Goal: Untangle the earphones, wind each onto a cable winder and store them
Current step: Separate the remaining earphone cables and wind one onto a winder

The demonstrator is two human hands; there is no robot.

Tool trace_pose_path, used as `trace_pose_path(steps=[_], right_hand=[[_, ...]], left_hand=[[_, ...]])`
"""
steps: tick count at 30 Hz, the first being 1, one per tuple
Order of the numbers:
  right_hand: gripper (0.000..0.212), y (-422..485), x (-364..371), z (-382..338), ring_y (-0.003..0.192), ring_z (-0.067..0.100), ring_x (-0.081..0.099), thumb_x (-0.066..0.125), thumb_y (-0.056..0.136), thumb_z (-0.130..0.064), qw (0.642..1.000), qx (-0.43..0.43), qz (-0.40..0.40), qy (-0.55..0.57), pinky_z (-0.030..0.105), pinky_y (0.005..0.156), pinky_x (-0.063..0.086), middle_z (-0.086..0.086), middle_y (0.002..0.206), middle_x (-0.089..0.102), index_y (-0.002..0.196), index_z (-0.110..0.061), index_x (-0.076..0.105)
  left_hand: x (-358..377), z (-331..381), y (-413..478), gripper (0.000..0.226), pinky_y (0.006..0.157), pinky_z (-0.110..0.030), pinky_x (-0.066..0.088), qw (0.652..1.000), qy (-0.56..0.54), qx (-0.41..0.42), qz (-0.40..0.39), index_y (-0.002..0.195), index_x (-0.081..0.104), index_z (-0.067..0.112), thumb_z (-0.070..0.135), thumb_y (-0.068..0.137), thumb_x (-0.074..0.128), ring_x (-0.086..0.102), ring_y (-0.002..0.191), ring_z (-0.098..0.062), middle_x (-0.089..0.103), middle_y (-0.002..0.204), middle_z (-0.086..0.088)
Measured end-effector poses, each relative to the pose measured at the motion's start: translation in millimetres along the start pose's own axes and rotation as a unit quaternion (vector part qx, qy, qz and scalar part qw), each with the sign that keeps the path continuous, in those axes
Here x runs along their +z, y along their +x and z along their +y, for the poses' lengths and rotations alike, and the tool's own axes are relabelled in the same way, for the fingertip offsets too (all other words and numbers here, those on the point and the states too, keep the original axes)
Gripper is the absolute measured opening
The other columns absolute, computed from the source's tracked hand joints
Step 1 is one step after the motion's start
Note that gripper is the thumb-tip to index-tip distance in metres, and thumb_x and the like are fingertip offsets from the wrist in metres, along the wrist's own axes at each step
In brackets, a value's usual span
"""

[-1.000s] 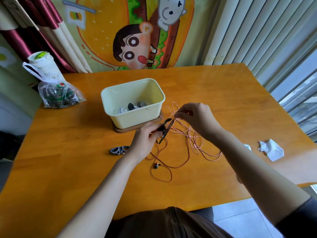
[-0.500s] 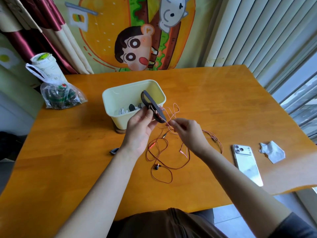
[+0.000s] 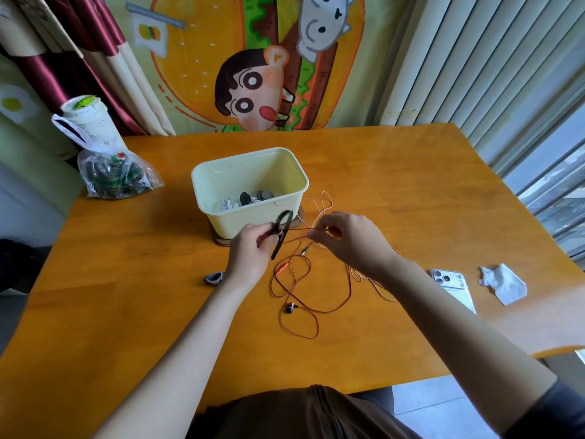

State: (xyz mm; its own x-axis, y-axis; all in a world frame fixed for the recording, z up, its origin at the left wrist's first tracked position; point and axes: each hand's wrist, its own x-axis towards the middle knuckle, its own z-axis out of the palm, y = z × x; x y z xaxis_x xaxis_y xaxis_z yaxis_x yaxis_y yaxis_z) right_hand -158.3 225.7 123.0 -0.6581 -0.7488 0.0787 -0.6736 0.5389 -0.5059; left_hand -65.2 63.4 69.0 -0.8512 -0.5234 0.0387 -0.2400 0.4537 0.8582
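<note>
Pinching a dark, flat, elongated cable winder between thumb and fingers of the left hand — winder tilted, its looped upper end raised toward the pale yellow rectangular plastic tub, its lower tip pointing down at the table. Nipping a strand of the thin copper-red earphone cable at the fingertips of the right hand, just right of the winder grip; fingers pressed together on the wire, a short taut run stretched between the two hands. Below both grips, the rest of the cable lying in loose loops on the orange wooden table, with a small black earbud resting among them, nearest the body. Above the right grip, one pinkish loop reaching up beside the tub's right wall. Inside the tub, behind the left grip, dark winders and white wires heaped at the bottom; cannot tell how many. Left of the left wrist, touching or nearly touching it — a small grey winder flat on the wood. Far right of the right forearm, a white smartphone face down, partly hidden by the arm, and beyond it a crumpled white tissue. Well to the left of both grips, a clear plastic bag with dark contents.
</note>
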Motion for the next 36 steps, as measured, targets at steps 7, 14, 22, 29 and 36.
trace_pose_path(steps=[7, 14, 22, 29, 36], right_hand=[[0.022, 13, -10, 7, 0.071, 0.010, 0.051, 0.057, 0.092, -0.036, 0.998, 0.012, 0.019, -0.058, 0.023, 0.053, 0.038, -0.006, 0.089, 0.062, 0.093, -0.022, 0.074], [0.023, 17, -12, 13, 0.077, 0.017, 0.057, 0.058, 0.090, -0.034, 0.998, 0.051, 0.042, 0.020, 0.037, 0.063, 0.049, 0.002, 0.093, 0.063, 0.085, -0.018, 0.074], [0.024, 16, -9, 12, 0.080, 0.014, 0.057, 0.060, 0.089, -0.028, 0.995, 0.053, 0.065, 0.055, 0.025, 0.066, 0.048, -0.001, 0.092, 0.060, 0.096, -0.009, 0.073], [0.023, 10, -9, 14, 0.057, 0.007, 0.049, 0.057, 0.093, -0.028, 0.981, 0.110, 0.073, 0.142, 0.019, 0.050, 0.038, -0.002, 0.077, 0.059, 0.087, -0.011, 0.071], [0.026, -12, 17, 13, 0.042, 0.003, 0.035, 0.049, 0.097, -0.027, 0.958, 0.162, 0.041, 0.235, 0.015, 0.043, 0.024, -0.011, 0.049, 0.045, 0.084, -0.016, 0.069]], left_hand=[[7, 1, -6, 0.028, 0.089, -0.024, 0.042, 0.994, 0.046, 0.022, -0.101, 0.119, 0.067, 0.013, 0.009, 0.092, 0.060, 0.057, 0.106, -0.021, 0.063, 0.112, -0.011], [3, 4, -7, 0.028, 0.097, -0.026, 0.044, 0.982, -0.026, 0.013, -0.189, 0.119, 0.066, 0.016, 0.011, 0.092, 0.060, 0.058, 0.109, -0.016, 0.063, 0.107, 0.005], [-1, 1, -10, 0.027, 0.089, -0.028, 0.053, 0.958, -0.151, -0.007, -0.242, 0.116, 0.067, 0.010, 0.009, 0.090, 0.061, 0.064, 0.103, -0.021, 0.068, 0.113, -0.008], [-1, 9, -13, 0.033, 0.084, -0.030, 0.054, 0.925, -0.322, -0.002, -0.201, 0.113, 0.065, -0.003, 0.013, 0.085, 0.059, 0.061, 0.098, -0.033, 0.067, 0.110, -0.023], [2, 23, -10, 0.029, 0.084, -0.028, 0.055, 0.866, -0.484, -0.074, -0.103, 0.118, 0.061, 0.004, 0.006, 0.091, 0.050, 0.062, 0.105, -0.020, 0.067, 0.113, -0.013]])
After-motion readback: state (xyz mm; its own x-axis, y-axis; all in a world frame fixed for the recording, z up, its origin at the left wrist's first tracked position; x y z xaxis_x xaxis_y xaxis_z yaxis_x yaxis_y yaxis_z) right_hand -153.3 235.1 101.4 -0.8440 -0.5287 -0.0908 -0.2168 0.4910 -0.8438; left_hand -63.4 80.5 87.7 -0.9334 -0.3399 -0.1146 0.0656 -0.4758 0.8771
